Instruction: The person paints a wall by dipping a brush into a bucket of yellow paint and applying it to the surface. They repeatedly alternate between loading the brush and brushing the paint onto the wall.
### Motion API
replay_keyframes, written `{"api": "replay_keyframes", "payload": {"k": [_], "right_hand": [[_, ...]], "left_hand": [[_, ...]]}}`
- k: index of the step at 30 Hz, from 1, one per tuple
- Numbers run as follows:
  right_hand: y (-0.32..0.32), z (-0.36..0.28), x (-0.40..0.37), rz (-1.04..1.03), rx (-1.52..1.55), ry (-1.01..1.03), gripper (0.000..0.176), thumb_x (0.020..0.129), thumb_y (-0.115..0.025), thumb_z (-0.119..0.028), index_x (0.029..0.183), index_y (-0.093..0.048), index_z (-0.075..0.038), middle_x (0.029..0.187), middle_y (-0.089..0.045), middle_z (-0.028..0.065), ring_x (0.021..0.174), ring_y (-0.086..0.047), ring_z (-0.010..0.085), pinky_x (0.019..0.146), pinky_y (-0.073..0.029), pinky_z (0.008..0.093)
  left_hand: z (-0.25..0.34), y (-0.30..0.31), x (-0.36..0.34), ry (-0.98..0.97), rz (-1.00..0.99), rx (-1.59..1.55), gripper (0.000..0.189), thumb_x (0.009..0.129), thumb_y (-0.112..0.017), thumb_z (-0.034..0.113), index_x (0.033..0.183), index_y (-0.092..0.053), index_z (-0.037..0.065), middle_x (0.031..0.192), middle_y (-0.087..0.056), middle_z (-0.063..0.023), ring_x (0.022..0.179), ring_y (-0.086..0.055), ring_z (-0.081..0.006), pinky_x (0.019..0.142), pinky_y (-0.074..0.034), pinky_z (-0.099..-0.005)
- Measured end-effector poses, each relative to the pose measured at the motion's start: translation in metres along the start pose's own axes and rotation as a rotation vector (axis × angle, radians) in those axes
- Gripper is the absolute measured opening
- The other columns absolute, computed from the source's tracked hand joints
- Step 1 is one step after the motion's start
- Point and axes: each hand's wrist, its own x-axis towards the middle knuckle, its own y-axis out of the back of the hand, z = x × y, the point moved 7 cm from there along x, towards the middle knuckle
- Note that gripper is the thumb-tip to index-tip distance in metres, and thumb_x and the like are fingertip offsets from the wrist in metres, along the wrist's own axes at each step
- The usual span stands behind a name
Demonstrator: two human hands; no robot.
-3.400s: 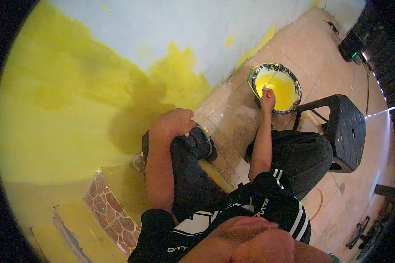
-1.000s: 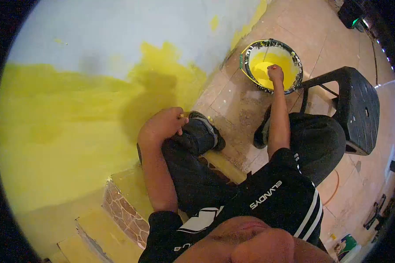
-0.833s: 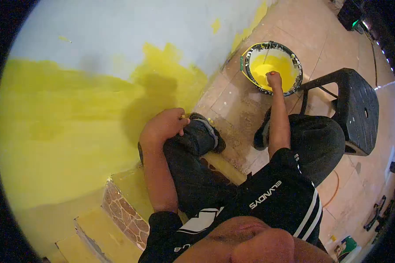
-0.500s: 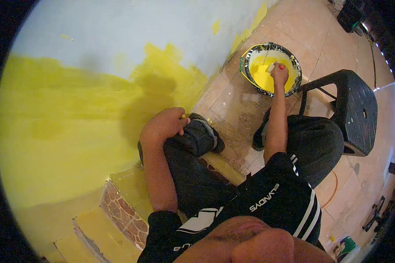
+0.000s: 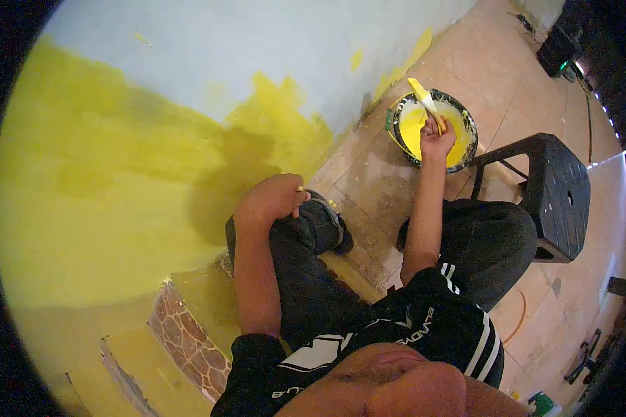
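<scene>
My right hand (image 5: 438, 139) is closed round the handle of a paintbrush (image 5: 424, 99). The brush has yellow paint on its bristles and is held over a black-rimmed bucket (image 5: 474, 132) with yellow paint inside. My left hand (image 5: 273, 197) rests by my left knee with its fingers curled. A small pale-yellow bit shows at its fingertips, too small to name.
Beside the bucket stands a black plastic stool (image 5: 560, 198). On the left is a wall (image 5: 83, 208), part yellow and part pale blue. A stone-patterned step face (image 5: 188, 337) is at the lower left, above a tiled floor (image 5: 490, 62).
My right hand has lifted the brush out of the bucket, and its yellow bristles now show above the rim. My left hand stays by the knee. The whole view has shifted slightly.
</scene>
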Motion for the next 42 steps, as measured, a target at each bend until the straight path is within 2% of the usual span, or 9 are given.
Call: {"api": "replay_keyframes", "payload": {"k": [3, 7, 10, 15, 18, 22, 29, 36, 42], "right_hand": [[-0.031, 0.021, -0.015, -0.327, 0.233, -0.219, 0.019, 0.086, -0.044, -0.025, 0.090, -0.052, -0.008, 0.092, -0.061, 0.0169, 0.057, -0.054, 0.0198, 0.044, -0.039, 0.0251], [-0.038, 0.043, -0.033, -0.162, 0.258, -0.221, 0.017, 0.084, -0.047, -0.022, 0.087, -0.054, -0.007, 0.083, -0.060, 0.0127, 0.063, -0.055, 0.0220, 0.048, -0.043, 0.0288], [-0.053, 0.063, -0.047, -0.344, 0.340, -0.360, 0.016, 0.083, -0.049, -0.019, 0.083, -0.055, -0.003, 0.080, -0.060, 0.0141, 0.068, -0.056, 0.0216, 0.053, -0.045, 0.0272], [-0.061, 0.096, -0.063, -0.356, 0.578, -0.494, 0.015, 0.081, -0.049, -0.006, 0.089, -0.052, 0.007, 0.075, -0.057, 0.0138, 0.067, -0.057, 0.0199, 0.064, -0.052, 0.0296], [-0.070, 0.118, -0.068, -0.467, 0.760, -0.666, 0.017, 0.085, -0.047, -0.009, 0.094, -0.052, 0.005, 0.081, -0.060, 0.0130, 0.067, -0.061, 0.0213, 0.061, -0.054, 0.0278], [-0.089, 0.127, -0.104, -0.386, 0.910, -0.790, 0.024, 0.087, -0.046, -0.008, 0.106, -0.052, 0.006, 0.079, -0.060, 0.0098, 0.067, -0.060, 0.0173, 0.060, -0.053, 0.0243], [-0.109, 0.135, -0.143, -0.396, 1.135, -0.995, 0.018, 0.084, -0.050, -0.006, 0.098, -0.059, 0.002, 0.073, -0.060, 0.0069, 0.060, -0.058, 0.0147, 0.058, -0.052, 0.0244], [-0.112, 0.136, -0.148, -0.450, 1.150, -1.016, 0.018, 0.083, -0.051, -0.007, 0.097, -0.059, -0.001, 0.078, -0.062, 0.0075, 0.065, -0.060, 0.0156, 0.060, -0.052, 0.0244], [-0.066, 0.136, -0.101, -0.481, 0.830, -0.662, 0.025, 0.087, -0.050, -0.014, 0.105, -0.056, 0.002, 0.105, -0.060, 0.0150, 0.093, -0.060, 0.0230, 0.076, -0.054, 0.0305]], "left_hand": [[-0.002, -0.001, 0.000, 0.038, -0.029, -0.033, 0.024, 0.082, -0.054, 0.025, 0.082, -0.058, 0.001, 0.067, -0.062, -0.0119, 0.069, -0.061, -0.0285, 0.067, -0.045, -0.0406], [-0.002, -0.002, 0.001, 0.037, -0.042, -0.001, 0.026, 0.083, -0.054, 0.028, 0.079, -0.055, 0.003, 0.066, -0.062, -0.0104, 0.065, -0.061, -0.0259, 0.065, -0.046, -0.0385], [-0.001, 0.000, -0.002, 0.032, -0.029, -0.006, 0.026, 0.082, -0.055, 0.029, 0.080, -0.055, 0.003, 0.066, -0.062, -0.0097, 0.066, -0.061, -0.0258, 0.066, -0.046, -0.0383], [-0.002, 0.000, -0.003, 0.048, -0.029, -0.053, 0.026, 0.082, -0.055, 0.029, 0.080, -0.056, 0.003, 0.065, -0.063, -0.0085, 0.071, -0.061, -0.0260, 0.068, -0.045, -0.0380], [-0.004, -0.004, 0.000, 0.049, -0.052, -0.036, 0.027, 0.082, -0.055, 0.029, 0.080, -0.056, 0.002, 0.065, -0.063, -0.0082, 0.073, -0.061, -0.0262, 0.070, -0.045, -0.0378], [-0.007, -0.004, 0.001, 0.033, -0.021, -0.025, 0.026, 0.081, -0.056, 0.028, 0.080, -0.056, 0.002, 0.064, -0.063, -0.0097, 0.066, -0.061, -0.0263, 0.066, -0.045, -0.0386], [-0.005, -0.004, 0.002, 0.025, -0.009, -0.039, 0.026, 0.081, -0.056, 0.026, 0.082, -0.057, 0.001, 0.063, -0.062, -0.0111, 0.062, -0.061, -0.0261, 0.063, -0.045, -0.0393], [-0.006, -0.005, 0.001, 0.071, -0.041, -0.064, 0.026, 0.081, -0.056, 0.026, 0.083, -0.057, 0.001, 0.063, -0.062, -0.0115, 0.064, -0.061, -0.0261, 0.064, -0.045, -0.0392], [-0.007, -0.004, 0.002, 0.043, -0.034, -0.017, 0.027, 0.082, -0.056, 0.029, 0.083, -0.056, 0.001, 0.065, -0.063, -0.0103, 0.068, -0.061, -0.0272, 0.067, -0.046, -0.0396]]}}
